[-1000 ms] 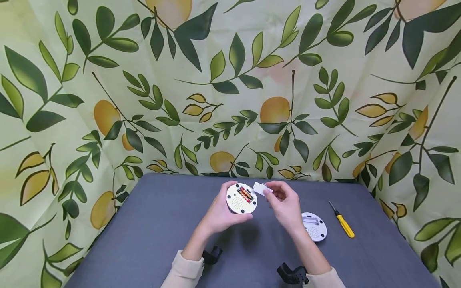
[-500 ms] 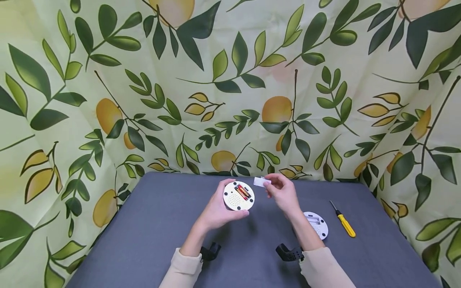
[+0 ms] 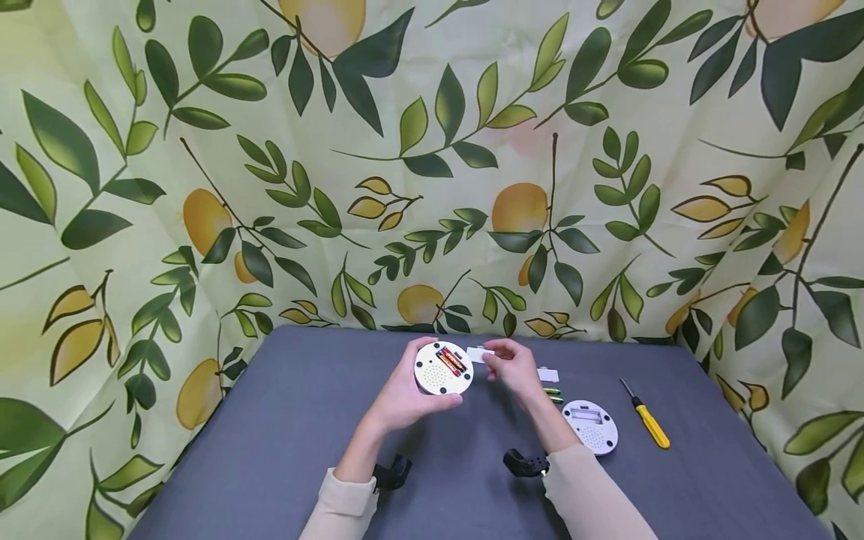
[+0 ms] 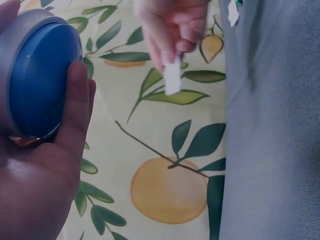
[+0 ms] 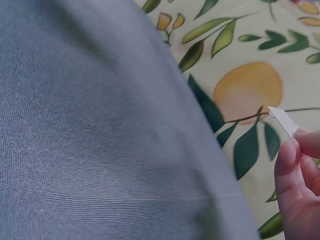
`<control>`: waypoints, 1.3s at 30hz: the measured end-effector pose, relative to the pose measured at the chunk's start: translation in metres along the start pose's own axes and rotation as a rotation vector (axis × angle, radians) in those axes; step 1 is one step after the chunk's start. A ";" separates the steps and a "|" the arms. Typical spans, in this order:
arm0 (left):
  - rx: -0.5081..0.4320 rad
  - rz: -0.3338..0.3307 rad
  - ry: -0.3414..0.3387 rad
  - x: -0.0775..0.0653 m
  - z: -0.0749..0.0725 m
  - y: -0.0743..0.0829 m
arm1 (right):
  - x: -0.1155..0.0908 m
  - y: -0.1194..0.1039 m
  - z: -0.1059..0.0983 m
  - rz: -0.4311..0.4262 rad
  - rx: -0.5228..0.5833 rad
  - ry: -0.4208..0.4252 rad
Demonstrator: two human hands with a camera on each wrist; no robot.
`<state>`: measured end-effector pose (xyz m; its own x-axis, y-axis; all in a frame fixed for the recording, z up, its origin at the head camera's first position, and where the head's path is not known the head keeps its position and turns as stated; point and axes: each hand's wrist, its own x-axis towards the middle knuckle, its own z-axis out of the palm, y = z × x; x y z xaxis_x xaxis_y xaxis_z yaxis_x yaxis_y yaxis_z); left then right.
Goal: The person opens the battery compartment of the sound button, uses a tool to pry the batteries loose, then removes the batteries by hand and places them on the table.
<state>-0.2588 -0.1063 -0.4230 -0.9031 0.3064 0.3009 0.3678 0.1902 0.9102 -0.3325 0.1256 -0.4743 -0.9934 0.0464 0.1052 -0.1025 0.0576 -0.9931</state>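
My left hand grips a round white push-button device by its edge, the underside facing the head camera. Red batteries sit in its open compartment. In the left wrist view its other side is a blue dome. My right hand pinches a small white battery cover between thumb and fingers, just right of the device and apart from it. The right wrist view shows this cover edge-on at the fingertips.
A second white round device lies on the grey table, its battery compartment open. Left of it are another white cover and green stick-like items, partly behind my right forearm. A yellow-handled screwdriver lies further right.
The device has shifted slightly left in my left hand. My right hand lifted the cover away, then lowered it leftward toward the device. My forearm swung left, uncovering the other cover and green items.
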 end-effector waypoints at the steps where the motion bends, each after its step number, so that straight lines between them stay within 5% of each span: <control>1: -0.006 -0.002 -0.002 0.000 -0.001 0.000 | 0.001 0.003 0.001 0.012 0.002 0.000; 17: -0.048 -0.001 -0.001 -0.001 -0.009 0.000 | 0.011 0.038 0.012 0.117 -0.108 -0.013; 26: -0.038 -0.004 -0.014 -0.001 -0.009 0.000 | 0.012 0.041 0.017 0.068 -0.280 -0.015; 39: -0.039 -0.003 -0.022 -0.002 -0.010 0.003 | 0.011 0.024 0.010 -0.124 -0.711 -0.050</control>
<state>-0.2579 -0.1154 -0.4186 -0.8990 0.3262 0.2924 0.3560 0.1550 0.9215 -0.3468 0.1173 -0.4974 -0.9796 -0.0470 0.1954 -0.1726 0.6951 -0.6979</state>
